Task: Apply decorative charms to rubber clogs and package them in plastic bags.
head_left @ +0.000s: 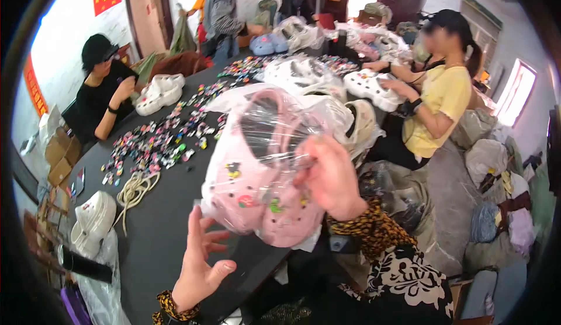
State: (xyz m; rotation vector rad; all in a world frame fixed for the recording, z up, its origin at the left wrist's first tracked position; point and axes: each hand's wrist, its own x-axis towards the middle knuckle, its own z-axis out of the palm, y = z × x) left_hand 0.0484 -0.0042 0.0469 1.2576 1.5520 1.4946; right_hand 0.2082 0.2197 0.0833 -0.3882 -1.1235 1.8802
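A pair of pink clogs (234, 190) in a clear plastic bag hangs over the near part of the dark table. Small colourful charms sit in the holes of the clogs. My right hand (330, 179) grips the bag at its right side, fingers closed on the plastic. Just below the clogs' left side, my left hand (201, 261) is open with its fingers spread and holds nothing. Whether its fingertips touch the bag I cannot tell.
Loose charms (158, 144) cover much of the dark table (169, 208). A white clog (93, 223), a cord (135, 193) and a black cylinder (85, 265) lie at the left. Bagged white clogs (298, 71) stand beyond. Co-workers sit around, one in yellow (444, 97) at the right.
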